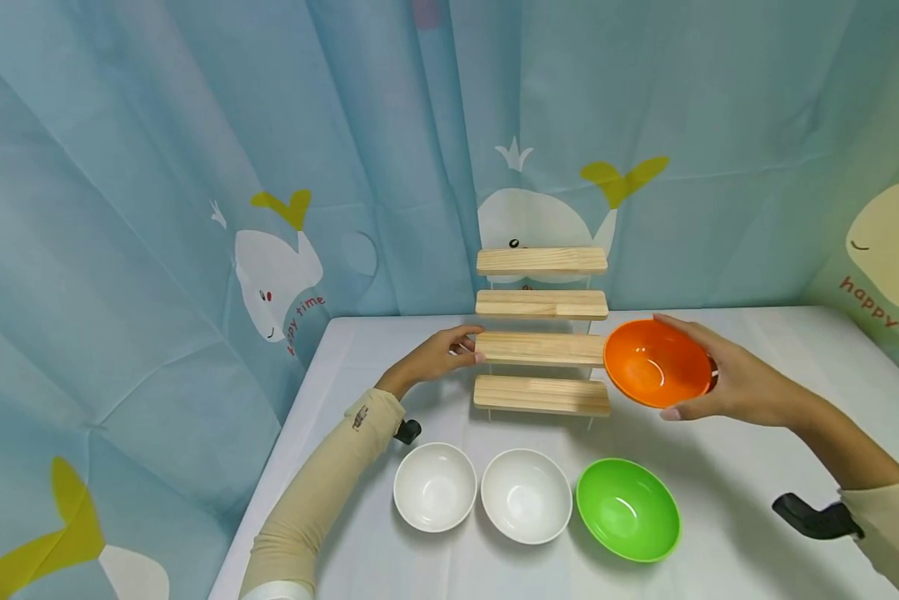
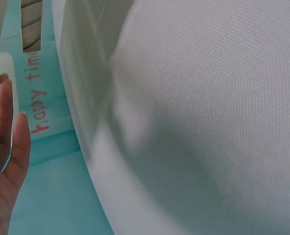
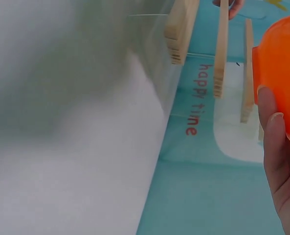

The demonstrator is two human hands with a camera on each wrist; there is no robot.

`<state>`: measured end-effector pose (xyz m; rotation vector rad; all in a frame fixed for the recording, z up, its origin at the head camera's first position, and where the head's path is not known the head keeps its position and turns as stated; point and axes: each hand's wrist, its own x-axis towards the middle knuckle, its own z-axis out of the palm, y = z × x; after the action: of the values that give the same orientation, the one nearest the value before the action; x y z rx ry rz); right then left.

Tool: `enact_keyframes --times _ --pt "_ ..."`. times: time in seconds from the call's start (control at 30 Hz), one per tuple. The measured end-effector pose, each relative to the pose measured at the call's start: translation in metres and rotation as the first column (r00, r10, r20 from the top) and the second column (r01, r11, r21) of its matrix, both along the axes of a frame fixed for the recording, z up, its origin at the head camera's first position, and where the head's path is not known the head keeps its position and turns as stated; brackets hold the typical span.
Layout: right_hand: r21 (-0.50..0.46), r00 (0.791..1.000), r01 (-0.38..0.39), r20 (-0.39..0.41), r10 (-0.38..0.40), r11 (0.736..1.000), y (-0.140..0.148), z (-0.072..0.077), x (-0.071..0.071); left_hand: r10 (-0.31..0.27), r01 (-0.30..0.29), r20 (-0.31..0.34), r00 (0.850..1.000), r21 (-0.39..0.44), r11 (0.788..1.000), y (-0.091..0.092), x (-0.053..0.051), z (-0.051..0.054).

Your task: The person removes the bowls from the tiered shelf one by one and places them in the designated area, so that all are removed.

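My right hand (image 1: 749, 379) holds an orange bowl (image 1: 655, 362) by its right side, thumb low and fingers at the far rim. The bowl is raised and tilted, its inside facing the head camera, beside the right end of a tiered wooden rack (image 1: 542, 348). In the right wrist view the bowl's outer wall (image 3: 284, 73) shows against my fingers. My left hand (image 1: 437, 358) grips the left end of the rack's second board from the bottom, thumb at the front edge. Only part of the left hand (image 2: 5, 147) appears in the left wrist view.
In front of the rack stand a white bowl (image 1: 435, 487), a second white bowl (image 1: 526, 497) and a green bowl (image 1: 628, 510) in a row. They rest on a white-covered table (image 1: 374, 367). A blue printed curtain (image 1: 389, 150) hangs behind and to the sides.
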<state>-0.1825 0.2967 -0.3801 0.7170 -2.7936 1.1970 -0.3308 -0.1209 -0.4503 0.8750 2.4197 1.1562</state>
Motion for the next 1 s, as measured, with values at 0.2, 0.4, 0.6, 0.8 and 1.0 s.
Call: enact_keyframes --times 0.2,0.4,0.6,0.8,1.0 --pt "-0.014 1.0 -0.018 0.015 0.018 1.0 0.006 -0.006 0.008 0.0 0.0 -0.012 1.0 0.002 1.0 -0.001 0.001 0.001" --pt "-0.02 1.0 -0.021 0.023 0.022 1.0 0.012 -0.011 0.015 0.002 -0.002 -0.001 1.0 0.003 1.0 0.0 0.003 0.003" --pt "-0.029 0.999 -0.02 0.042 0.021 0.999 0.017 -0.019 0.021 0.002 -0.002 0.001 1.0 0.0 1.0 0.0 0.002 0.003" --pt "-0.023 0.999 -0.007 0.039 0.008 1.0 0.022 -0.023 0.025 -0.002 0.002 -0.004 1.0 0.01 1.0 0.0 0.003 0.004" --pt "-0.029 0.999 0.001 0.05 0.0 1.0 0.024 -0.026 0.03 0.007 -0.007 0.008 1.0 0.002 1.0 0.0 0.005 0.004"
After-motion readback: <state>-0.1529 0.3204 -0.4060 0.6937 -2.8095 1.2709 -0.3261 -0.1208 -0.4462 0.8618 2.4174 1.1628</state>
